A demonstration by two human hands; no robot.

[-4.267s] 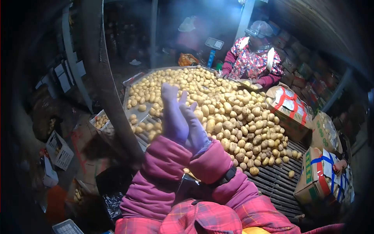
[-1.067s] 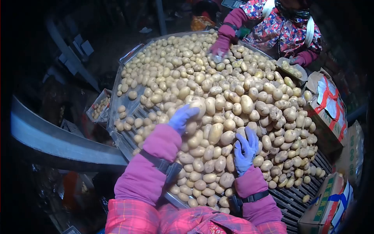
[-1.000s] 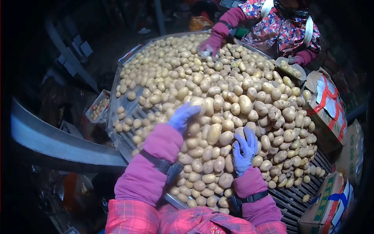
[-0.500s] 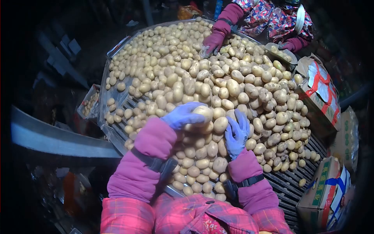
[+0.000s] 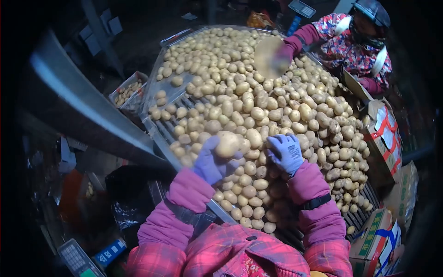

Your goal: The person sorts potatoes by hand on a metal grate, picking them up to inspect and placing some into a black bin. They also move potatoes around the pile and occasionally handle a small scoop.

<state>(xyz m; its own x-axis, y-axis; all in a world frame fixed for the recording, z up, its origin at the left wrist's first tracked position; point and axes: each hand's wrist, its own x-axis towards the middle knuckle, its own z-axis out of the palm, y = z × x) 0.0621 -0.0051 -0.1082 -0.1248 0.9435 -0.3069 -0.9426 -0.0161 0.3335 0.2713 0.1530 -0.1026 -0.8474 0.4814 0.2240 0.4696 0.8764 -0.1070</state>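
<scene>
My left hand (image 5: 210, 162), in a purple glove, is closed around a large pale potato (image 5: 227, 144) held above the pile. To its right, my right hand (image 5: 287, 153), in a similar glove with dark print on its back, rests palm down on the heap. Its fingers are bent and slightly apart over the potatoes, and what lies under the palm is hidden. Many loose potatoes (image 5: 304, 111) of mixed sizes surround both hands. They lie on a slatted metal sorting table (image 5: 159, 131).
Across the table a co-worker's gloved hand (image 5: 282, 54), partly blurred, reaches into the pile. Taped cardboard boxes (image 5: 373, 240) line the right side. A box of potatoes (image 5: 129, 94) stands at the left, near a curved metal beam (image 5: 87, 104). A scale (image 5: 78, 258) sits at lower left.
The view has shifted, so the table sits further right. My left hand has turned the potato toward me. My right hand has moved from upright fingers to palm down over the pile.
</scene>
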